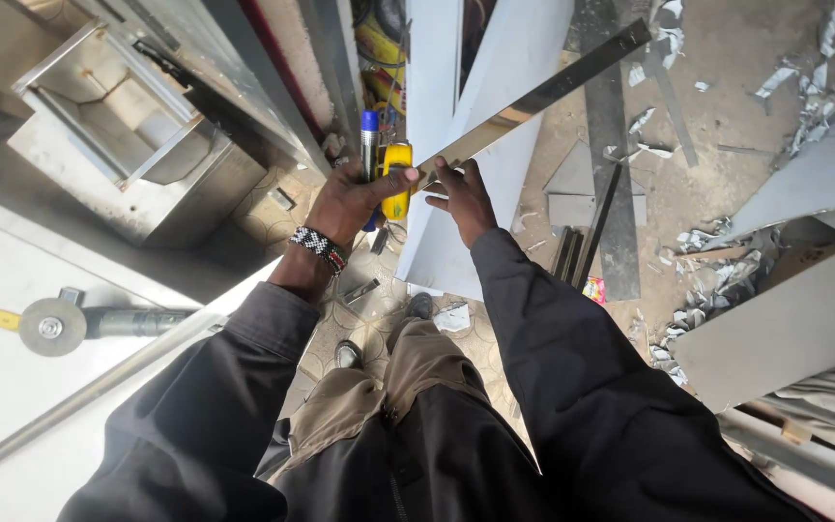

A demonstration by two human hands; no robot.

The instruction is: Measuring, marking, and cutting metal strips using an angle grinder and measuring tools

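Note:
My left hand (348,205), with a beaded black-and-white band on the wrist, grips a yellow tape measure (396,174) together with a blue-capped marker (369,145). My right hand (461,198) holds the near end of a long shiny metal strip (543,95), which slants up and away to the upper right. Both hands meet at the strip's near end, above my legs and shoes. Dark jacket sleeves cover both my arms.
An angle grinder (79,324) lies on the white sheet at the left, beside a metal tube (99,387). A stainless steel box (128,126) stands at the upper left. Metal sheets (785,329) lean at the right, with offcuts and scraps (707,242) littering the floor.

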